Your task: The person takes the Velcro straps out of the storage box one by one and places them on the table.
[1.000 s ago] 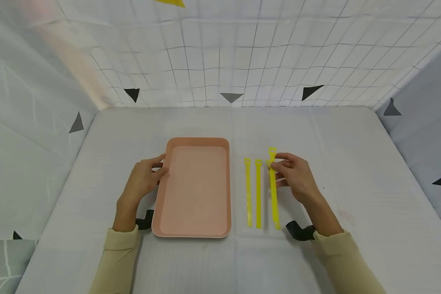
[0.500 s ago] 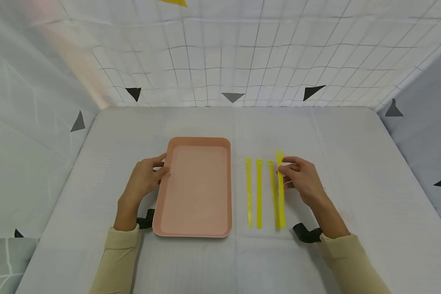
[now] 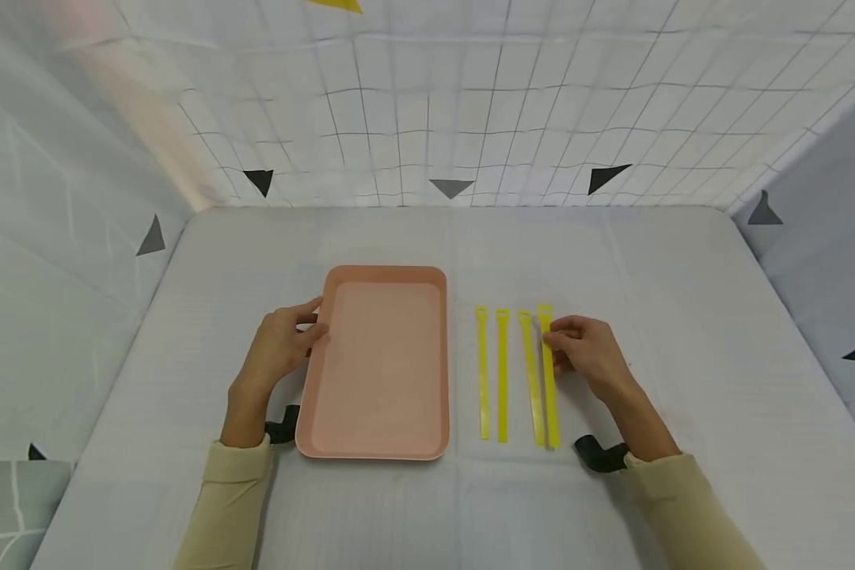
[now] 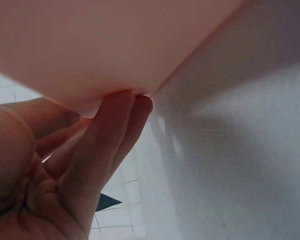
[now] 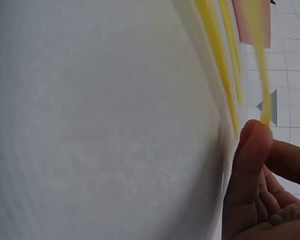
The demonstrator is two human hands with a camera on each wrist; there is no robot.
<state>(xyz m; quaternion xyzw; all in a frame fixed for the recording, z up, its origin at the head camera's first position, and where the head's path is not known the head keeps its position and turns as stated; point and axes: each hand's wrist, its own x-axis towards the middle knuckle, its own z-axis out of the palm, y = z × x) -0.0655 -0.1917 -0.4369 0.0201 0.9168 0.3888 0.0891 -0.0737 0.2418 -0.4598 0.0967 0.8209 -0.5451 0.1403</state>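
Note:
A pink rectangular tray (image 3: 385, 364) lies left of centre in the head view. At its left rim my left hand (image 3: 279, 344) pinches the edge, thumb above and fingers against the outer wall in the left wrist view. My right hand (image 3: 587, 356) pinches a yellow cable strap (image 3: 550, 396) with a slotted head, just below that head. In the right wrist view the held strap (image 5: 264, 85) stands off the table at the fingertips. Three similar straps lie to its left: a near one (image 3: 532, 380), a middle one (image 3: 502, 380) and a far-left one (image 3: 483, 380).
The white table (image 3: 456, 507) is bounded by a gridded white sheet (image 3: 427, 119) at the back and plain sheets at both sides. Black triangle markers (image 3: 260, 182) stick to the sheets. Dark wrist mounts (image 3: 600, 454) protrude from both cuffs.
My right hand has moved right and then slightly toward me with the held strap, which now lines up beside the other three. My left hand and the tray stay in place.

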